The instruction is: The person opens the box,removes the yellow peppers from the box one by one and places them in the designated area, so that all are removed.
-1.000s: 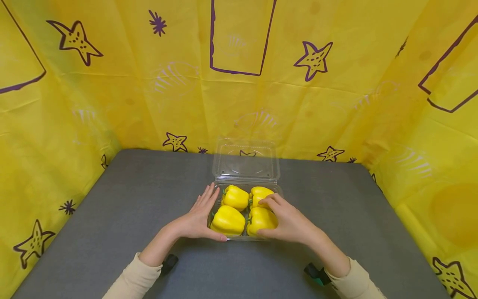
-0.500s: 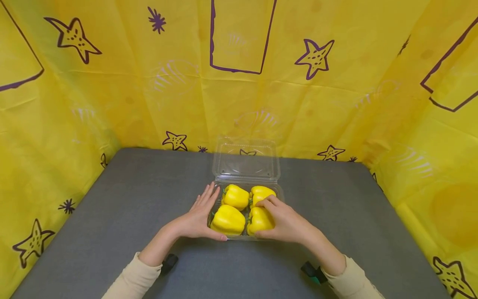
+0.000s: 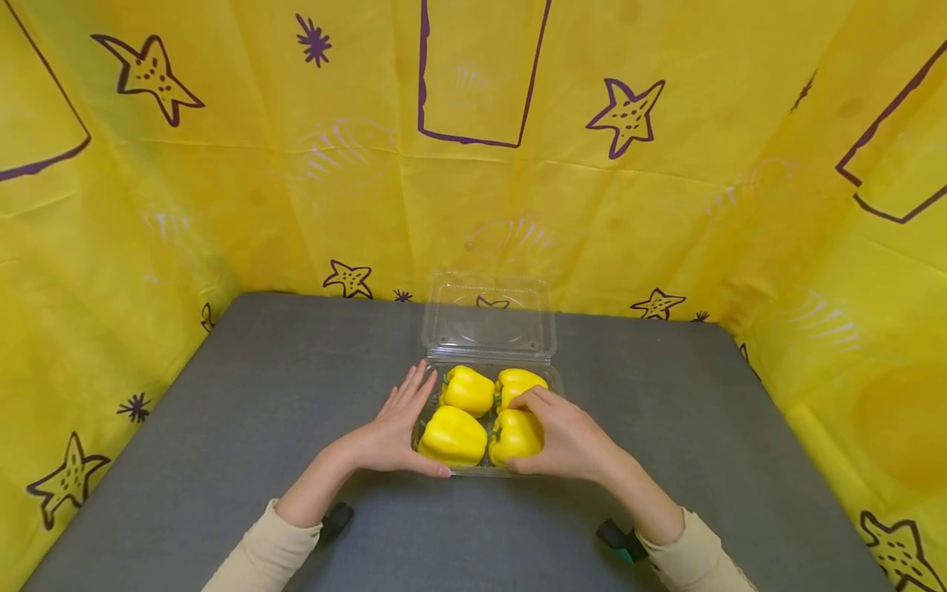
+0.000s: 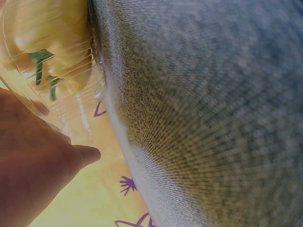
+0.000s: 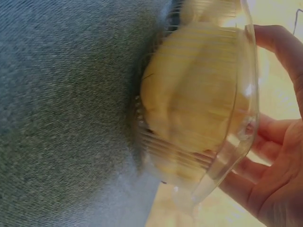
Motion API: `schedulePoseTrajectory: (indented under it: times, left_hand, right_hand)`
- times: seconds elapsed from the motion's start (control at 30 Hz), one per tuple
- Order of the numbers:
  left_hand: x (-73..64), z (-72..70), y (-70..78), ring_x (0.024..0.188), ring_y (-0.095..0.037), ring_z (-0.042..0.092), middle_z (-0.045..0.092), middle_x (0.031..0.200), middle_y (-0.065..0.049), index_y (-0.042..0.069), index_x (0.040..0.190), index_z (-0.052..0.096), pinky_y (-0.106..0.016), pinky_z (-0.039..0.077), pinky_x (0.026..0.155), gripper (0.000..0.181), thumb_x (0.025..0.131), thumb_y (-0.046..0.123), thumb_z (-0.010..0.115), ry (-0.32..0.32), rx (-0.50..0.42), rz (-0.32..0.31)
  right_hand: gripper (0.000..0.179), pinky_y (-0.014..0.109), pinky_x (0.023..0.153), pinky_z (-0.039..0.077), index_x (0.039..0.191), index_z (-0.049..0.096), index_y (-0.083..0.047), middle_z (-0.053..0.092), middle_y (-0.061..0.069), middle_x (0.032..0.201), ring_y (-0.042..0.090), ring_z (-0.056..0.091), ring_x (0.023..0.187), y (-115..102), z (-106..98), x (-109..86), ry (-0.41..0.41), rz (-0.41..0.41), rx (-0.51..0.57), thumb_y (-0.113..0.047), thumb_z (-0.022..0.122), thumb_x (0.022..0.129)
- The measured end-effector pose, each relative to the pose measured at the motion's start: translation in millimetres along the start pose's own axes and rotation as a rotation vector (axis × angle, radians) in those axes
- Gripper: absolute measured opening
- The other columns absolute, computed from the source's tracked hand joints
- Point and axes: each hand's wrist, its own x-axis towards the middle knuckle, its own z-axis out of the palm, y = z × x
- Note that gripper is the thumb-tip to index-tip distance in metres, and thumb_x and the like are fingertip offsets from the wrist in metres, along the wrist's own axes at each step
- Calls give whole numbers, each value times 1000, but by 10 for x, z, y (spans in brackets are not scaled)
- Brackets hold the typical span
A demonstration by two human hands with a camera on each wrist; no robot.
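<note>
Several yellow bell peppers lie in a clear plastic clamshell container (image 3: 473, 471) in the head view. My right hand (image 3: 573, 437) holds the front right bell pepper (image 3: 515, 437), thumb at its near side and fingertips at its far side. My left hand (image 3: 392, 434) rests along the container's left side, fingers extended and thumb at the front rim. A larger bell pepper (image 3: 453, 436) sits front left; behind are the back left bell pepper (image 3: 469, 390) and the partly covered back right bell pepper (image 3: 521, 382). In the left wrist view, green stems (image 4: 41, 57) show through the ribbed wall.
The container's hinged lid (image 3: 490, 325) stands raised at the back, near the yellow patterned cloth (image 3: 355, 214). Grey fabric covers the table (image 3: 311, 345) on both sides. Dark wrist devices (image 3: 620, 540) show beneath the forearms.
My right hand has shifted slightly left around the front right bell pepper, mostly in the first half second. My left hand, the container and the lid stay in place.
</note>
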Motion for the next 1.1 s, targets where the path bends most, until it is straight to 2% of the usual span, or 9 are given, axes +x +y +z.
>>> schedulePoseTrajectory:
  times: [0.43,0.67,0.83,1.1]
  left_hand:
    - [7,12,-11,146,-28,-19,-21,160,-10,10,157,-5,-59,-3,114,135,66,60,83,-10,0,-7]
    - [10,-7,-1,146,-28,-19,-22,160,-10,9,157,-5,-59,-2,114,136,66,60,83,-5,6,-7]
    - [9,-16,21,146,-28,-19,-21,160,-10,8,157,-4,-60,-3,114,134,67,58,83,-2,-6,0]
    - [10,-15,19,146,-29,-19,-21,160,-10,7,157,-2,-61,-2,113,134,67,57,83,-6,-13,4]
  right_hand:
    - [69,31,84,52,119,60,-21,59,-12,113,6,56,101,58,71,-64,78,30,27,-52,85,62]
    - [70,35,81,51,123,58,-21,60,-9,112,9,56,96,101,50,-91,108,58,130,-45,86,64]
    - [68,37,81,53,125,56,-20,61,-8,118,9,58,96,139,63,-115,109,47,214,-41,85,68]
    - [69,33,82,54,128,53,-17,60,-4,124,13,60,103,177,103,-132,172,31,360,-27,87,69]
